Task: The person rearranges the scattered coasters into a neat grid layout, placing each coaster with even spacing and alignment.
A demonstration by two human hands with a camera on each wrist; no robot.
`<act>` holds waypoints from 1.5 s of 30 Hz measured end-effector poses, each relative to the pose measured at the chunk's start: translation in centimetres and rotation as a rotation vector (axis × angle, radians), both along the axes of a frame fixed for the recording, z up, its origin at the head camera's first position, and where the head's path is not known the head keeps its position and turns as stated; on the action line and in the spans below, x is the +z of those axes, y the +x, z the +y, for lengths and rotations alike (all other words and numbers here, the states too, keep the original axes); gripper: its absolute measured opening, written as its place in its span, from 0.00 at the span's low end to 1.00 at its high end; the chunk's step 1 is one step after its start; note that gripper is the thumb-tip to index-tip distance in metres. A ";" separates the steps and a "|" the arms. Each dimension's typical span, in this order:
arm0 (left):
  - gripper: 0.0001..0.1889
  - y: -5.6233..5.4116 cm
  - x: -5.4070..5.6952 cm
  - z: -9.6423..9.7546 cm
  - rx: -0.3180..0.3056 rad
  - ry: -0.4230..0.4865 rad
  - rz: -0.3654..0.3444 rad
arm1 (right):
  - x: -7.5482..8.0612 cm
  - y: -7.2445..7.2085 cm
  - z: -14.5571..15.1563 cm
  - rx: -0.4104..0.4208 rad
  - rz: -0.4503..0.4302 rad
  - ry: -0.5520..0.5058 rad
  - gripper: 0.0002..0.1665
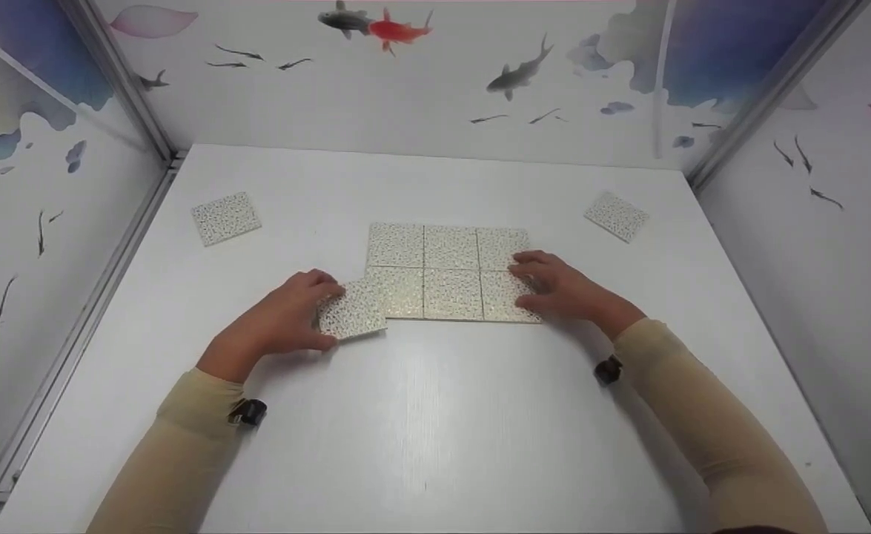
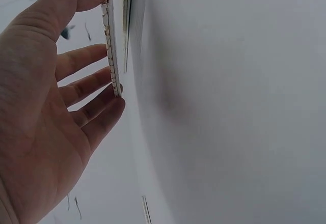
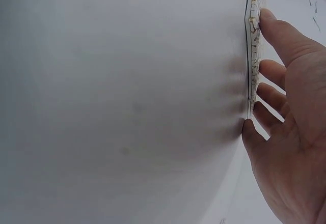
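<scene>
In the head view my left hand grips a speckled square tile by its edges, thumb at the near side and fingers at the far side. The held tile is raised off the table in the left wrist view. It overlaps the left corner of a block of similar tiles, laid edge to edge in two rows of three. My right hand rests at the block's right end, fingers spread and touching the end tiles. Its fingertips lie along the tile edge in the right wrist view.
One loose speckled tile lies at the back left of the white table. Another loose tile lies at the back right. Fish-patterned white panels stand along the back and both sides, with metal posts at the back corners.
</scene>
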State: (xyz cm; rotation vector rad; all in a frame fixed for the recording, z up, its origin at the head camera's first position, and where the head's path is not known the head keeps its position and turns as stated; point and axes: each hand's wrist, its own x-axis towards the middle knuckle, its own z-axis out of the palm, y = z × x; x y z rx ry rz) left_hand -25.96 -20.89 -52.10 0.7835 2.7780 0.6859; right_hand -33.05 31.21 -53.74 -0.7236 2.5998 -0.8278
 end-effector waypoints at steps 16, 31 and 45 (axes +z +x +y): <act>0.44 1.2 -0.3 3.5 -0.141 0.019 -0.010 | 0.1 0.2 0.0 -0.010 -0.023 0.002 0.44; 0.44 1.8 0.1 4.8 -0.219 0.043 0.004 | 0.1 0.1 -0.1 -0.012 -0.020 0.011 0.44; 0.43 2.1 0.7 5.0 -0.217 0.042 -0.017 | 0.1 0.0 -0.1 -0.010 -0.020 0.029 0.44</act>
